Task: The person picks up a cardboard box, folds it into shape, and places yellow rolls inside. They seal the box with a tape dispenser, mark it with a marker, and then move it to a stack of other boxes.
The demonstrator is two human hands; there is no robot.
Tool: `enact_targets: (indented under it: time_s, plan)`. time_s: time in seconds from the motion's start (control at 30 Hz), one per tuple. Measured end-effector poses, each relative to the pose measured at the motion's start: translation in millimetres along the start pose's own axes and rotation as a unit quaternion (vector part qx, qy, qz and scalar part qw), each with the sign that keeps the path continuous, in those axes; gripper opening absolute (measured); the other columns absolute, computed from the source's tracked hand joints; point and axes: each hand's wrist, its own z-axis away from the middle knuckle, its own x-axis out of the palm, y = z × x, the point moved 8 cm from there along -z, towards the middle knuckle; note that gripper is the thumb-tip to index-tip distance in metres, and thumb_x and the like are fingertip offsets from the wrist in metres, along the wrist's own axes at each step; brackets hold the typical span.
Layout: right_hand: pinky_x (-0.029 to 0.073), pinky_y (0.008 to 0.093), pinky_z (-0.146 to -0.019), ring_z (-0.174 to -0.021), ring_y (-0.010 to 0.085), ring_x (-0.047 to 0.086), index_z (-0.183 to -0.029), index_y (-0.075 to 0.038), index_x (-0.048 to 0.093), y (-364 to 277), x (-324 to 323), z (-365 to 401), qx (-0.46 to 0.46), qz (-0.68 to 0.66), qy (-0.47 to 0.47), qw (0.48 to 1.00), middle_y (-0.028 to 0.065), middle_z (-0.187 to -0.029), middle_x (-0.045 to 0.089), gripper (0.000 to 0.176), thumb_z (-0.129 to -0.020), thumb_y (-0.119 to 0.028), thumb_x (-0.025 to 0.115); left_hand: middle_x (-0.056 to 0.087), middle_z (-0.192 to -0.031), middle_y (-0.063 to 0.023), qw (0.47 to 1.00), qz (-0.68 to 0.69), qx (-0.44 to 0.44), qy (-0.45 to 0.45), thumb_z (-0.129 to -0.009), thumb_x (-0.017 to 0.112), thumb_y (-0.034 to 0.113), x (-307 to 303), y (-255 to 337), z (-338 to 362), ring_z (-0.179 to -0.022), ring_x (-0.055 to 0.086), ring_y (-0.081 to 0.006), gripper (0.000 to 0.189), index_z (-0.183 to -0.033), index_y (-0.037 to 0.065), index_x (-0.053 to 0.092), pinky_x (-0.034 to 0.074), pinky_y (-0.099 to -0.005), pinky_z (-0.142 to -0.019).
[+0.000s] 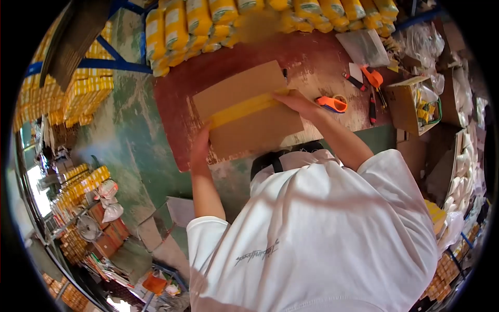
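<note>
White shirt (312, 229), left hand (200, 148) at cardboard (260, 132) edge, right hand (297, 101) on tape (241, 110)

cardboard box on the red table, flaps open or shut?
Shut. The cardboard box lies flat with yellow tape running across its top; left hand and right hand press on it.

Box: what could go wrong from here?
1. The tape runs slanted across the box, with the left hand and the right hand pressing its ends. It may wrinkle or seal crooked.
2. The box sits near the table edge by the left hand, so a push could slide it off.
3. The orange dispenser lies just beside the right hand, and a sweep might knock it.
</note>
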Motion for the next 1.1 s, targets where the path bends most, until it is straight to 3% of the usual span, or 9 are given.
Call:
enact_targets:
  time_s: [0.17, 0.27, 0.37, 0.43, 0.53, 0.67, 0.77, 1.0, 1.1]
  plan:
    - [0.046, 0.0341, -0.104, -0.125, 0.0206, 0.058, -0.145, 0.001, 0.052, -9, 2, 17, -0.037, 0.081, 0.047, 0.995, 0.0120, -0.138, 0.062, 0.068, -0.099, -0.048, 0.065, 0.047, -0.156, -0.0103, 0.999, -0.021, 0.002, 0.039, -0.103, 0.053, 0.057, 4, 6, 18, -0.142, 0.043, -0.0221, 0.075, -0.153, 0.000, 0.045, 0.033, -0.0335, -0.117]
    - [0.039, 0.0350, -0.112, -0.135, 0.0212, 0.050, -0.151, 0.000, 0.045, -35, 8, 64, -0.065, 0.172, 0.085, 0.979, 0.0137, -0.147, 0.055, 0.071, -0.100, -0.045, 0.065, 0.044, -0.158, -0.0072, 0.989, 0.076, 0.120, 0.037, -0.106, 0.048, 0.054, 2, 46, 87, -0.143, 0.041, -0.0217, 0.071, -0.155, 0.004, 0.041, 0.031, -0.0346, -0.118]
    - [0.033, 0.0370, -0.117, -0.140, 0.0236, 0.045, -0.152, -0.002, 0.043, -24, 9, 90, -0.142, -0.067, -0.015, 0.987, 0.0122, -0.151, 0.052, 0.070, -0.105, -0.054, 0.051, 0.040, -0.161, -0.0093, 0.960, 0.122, 0.243, 0.072, -0.106, 0.030, 0.067, -36, 53, 125, -0.148, 0.036, -0.0214, 0.082, -0.156, 0.002, 0.039, 0.030, -0.0354, -0.120]
    - [0.033, 0.0381, -0.117, -0.139, 0.0246, 0.045, -0.150, -0.003, 0.046, -51, 30, 115, -0.131, -0.376, -0.104, 0.912, 0.0104, -0.147, 0.055, 0.071, -0.106, -0.058, 0.043, 0.043, -0.158, -0.0091, 0.971, 0.156, 0.173, 0.057, -0.106, 0.032, 0.065, -54, 33, 115, -0.144, 0.040, -0.0231, 0.078, -0.156, 0.005, 0.040, 0.035, -0.0379, -0.117]
    - [0.038, 0.0388, -0.113, -0.131, 0.0246, 0.052, -0.148, -0.004, 0.049, -32, 23, 79, -0.140, -0.291, -0.109, 0.940, 0.0096, -0.141, 0.060, 0.076, -0.105, -0.065, 0.037, 0.048, -0.153, -0.0088, 0.977, 0.200, 0.069, 0.022, -0.107, 0.035, 0.062, -72, -5, 88, -0.139, 0.047, -0.0256, 0.071, -0.155, 0.010, 0.040, 0.042, -0.0418, -0.112]
    - [0.046, 0.0374, -0.107, -0.118, 0.0189, 0.061, -0.142, -0.004, 0.054, 22, 8, 50, -0.059, -0.181, 0.157, 0.969, 0.0061, -0.126, 0.068, 0.056, -0.107, -0.047, 0.047, 0.059, -0.141, -0.0058, 0.941, 0.332, -0.015, 0.054, -0.108, 0.044, 0.047, -47, -29, 62, -0.126, 0.057, -0.0292, 0.053, -0.146, 0.011, 0.051, 0.050, -0.0424, -0.103]
    - [0.045, 0.0369, -0.108, -0.123, 0.0188, 0.058, -0.146, -0.005, 0.050, 49, -1, 30, -0.094, -0.213, 0.132, 0.964, 0.0057, -0.132, 0.063, 0.053, -0.108, -0.042, 0.047, 0.057, -0.143, -0.0067, 0.916, 0.401, 0.019, -0.009, -0.107, 0.046, 0.045, -67, -95, -17, -0.125, 0.058, -0.0300, 0.054, -0.148, 0.009, 0.049, 0.050, -0.0433, -0.103]
    - [0.038, 0.0363, -0.116, -0.135, 0.0200, 0.046, -0.157, -0.009, 0.037, 107, -18, -15, -0.136, -0.153, 0.077, 0.976, 0.0063, -0.152, 0.047, 0.059, -0.110, -0.045, 0.039, 0.061, -0.137, -0.0091, 0.933, 0.348, 0.006, -0.093, -0.107, 0.049, 0.042, -37, -130, -38, -0.119, 0.061, -0.0271, 0.053, -0.147, 0.007, 0.051, 0.051, -0.0408, -0.100]
    - [0.031, 0.0370, -0.121, -0.146, 0.0235, 0.037, -0.162, -0.012, 0.029, 165, -30, -50, -0.032, -0.243, 0.039, 0.969, 0.0070, -0.163, 0.037, 0.068, -0.110, -0.055, 0.030, 0.063, -0.135, -0.0101, 0.942, 0.319, -0.002, -0.103, -0.107, 0.050, 0.040, -25, -157, -38, -0.117, 0.062, -0.0259, 0.052, -0.146, 0.005, 0.051, 0.052, -0.0398, -0.099]
